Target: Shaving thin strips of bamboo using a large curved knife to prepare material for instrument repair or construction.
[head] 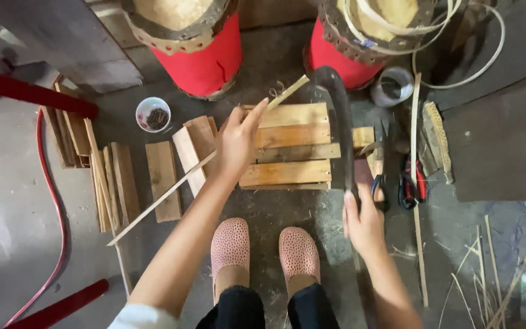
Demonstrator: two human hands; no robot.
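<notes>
Head view, left hand: the left hand (237,141) has its grip clamped on a long thin pale bamboo strip (171,192), fingers wrapped round it near its upper part.
Bamboo strip: it runs on a slant from the grey concrete floor (7,213) at lower left, through the hand, up over a small slatted wooden pallet (290,146).
Right hand: the right hand (363,222) has its grip closed on the handle of a long dark curved blade (341,116); motion blur makes the blade's edge hard to read.
Blade: it arches above the pallet's right side.
Nearby: two pink perforated shoes (263,250) below the pallet, loose wooden planks (162,176) to its left, two red drums (205,49) beyond.
</notes>
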